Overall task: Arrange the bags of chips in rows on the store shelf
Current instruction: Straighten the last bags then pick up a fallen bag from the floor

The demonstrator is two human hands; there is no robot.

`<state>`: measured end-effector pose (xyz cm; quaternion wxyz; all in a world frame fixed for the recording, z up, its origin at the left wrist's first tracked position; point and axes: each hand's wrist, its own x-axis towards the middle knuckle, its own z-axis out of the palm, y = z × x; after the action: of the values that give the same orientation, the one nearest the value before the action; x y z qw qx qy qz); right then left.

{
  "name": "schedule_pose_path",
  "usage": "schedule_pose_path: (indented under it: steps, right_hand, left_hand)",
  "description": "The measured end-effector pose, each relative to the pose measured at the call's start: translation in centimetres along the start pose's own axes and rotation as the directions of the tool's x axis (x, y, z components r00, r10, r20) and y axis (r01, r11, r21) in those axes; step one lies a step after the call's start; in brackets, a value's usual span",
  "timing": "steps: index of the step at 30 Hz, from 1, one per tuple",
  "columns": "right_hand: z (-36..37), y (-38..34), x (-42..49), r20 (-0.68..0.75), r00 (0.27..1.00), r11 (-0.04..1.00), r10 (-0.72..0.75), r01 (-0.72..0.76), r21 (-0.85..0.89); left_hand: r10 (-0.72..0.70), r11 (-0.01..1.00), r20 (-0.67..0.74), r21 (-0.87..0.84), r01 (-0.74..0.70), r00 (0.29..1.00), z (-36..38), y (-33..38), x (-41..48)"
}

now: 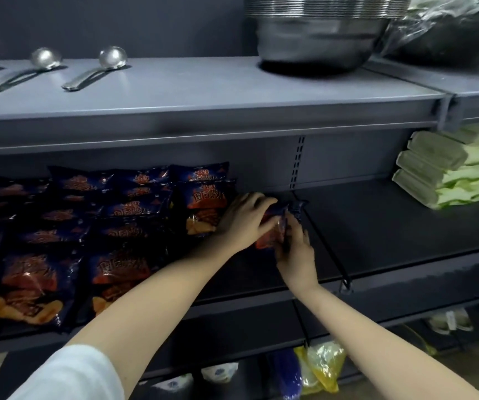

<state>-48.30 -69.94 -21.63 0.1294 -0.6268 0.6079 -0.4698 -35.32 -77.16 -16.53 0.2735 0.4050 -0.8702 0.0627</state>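
Several dark blue and red bags of chips (pixel 111 217) lie in rows on the left half of the middle shelf (pixel 376 235). Just right of the last row, both hands hold one more chip bag (pixel 273 229) over the shelf surface. My left hand (pixel 245 219) presses on its top and left side, fingers spread over it. My right hand (pixel 296 249) grips its right edge from below. The bag is mostly hidden between the hands.
A thin black divider rail (pixel 326 243) runs front to back just right of my hands. Pale green packs (pixel 446 166) are stacked at the shelf's far right. Ladles (pixel 93 70) and steel bowls (pixel 319 39) sit on the upper shelf. Yellow packets (pixel 322 368) hang below.
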Motion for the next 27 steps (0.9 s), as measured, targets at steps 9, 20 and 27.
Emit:
schedule_pose_path:
  steps: [9, 20, 27]
  right_hand:
    - [0.2, -4.1, 5.2, 0.007, 0.985, 0.985, -0.174, 0.174, -0.019]
    - [6.6, -8.3, 8.3, 0.223, 0.909, 0.893, -0.352, 0.398, -0.211]
    - [8.8, -8.1, 8.3, 0.287, 0.914, 0.92, -0.286, 0.346, -0.185]
  left_hand:
    - [-0.524, 0.805, -0.066, -0.365, 0.469, 0.849, -4.2, -3.3, -1.8]
    - [-0.581, 0.766, -0.008, -0.345, 0.543, 0.814, -8.4, -7.4, -5.7]
    - [-0.446, 0.894, 0.191, 0.138, 0.426, 0.874, -8.1, -7.3, -7.2]
